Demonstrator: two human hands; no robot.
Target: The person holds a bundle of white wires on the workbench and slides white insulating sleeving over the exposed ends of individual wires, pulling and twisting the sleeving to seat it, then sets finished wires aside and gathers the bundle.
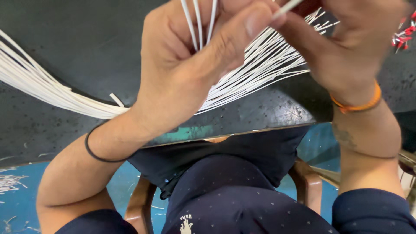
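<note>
Pinching a few thin white wires (198, 21) upright in my left hand (190, 69), I am keeping them apart from the big white bundle (260, 65). My right hand (346, 39) is gripping one wire end (288, 6), fingers closed. The bundle is running left to right across the dark table (65, 56), ends fanning rightward toward small red caps (403, 37).

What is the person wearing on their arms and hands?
Both hands are bare, with no gloves. The left hand has a thin black band around its wrist. The right hand has an orange thread band around its wrist and a faint dark mark on the forearm below it. Dark navy sleeves are pushed up near the elbows.
</note>
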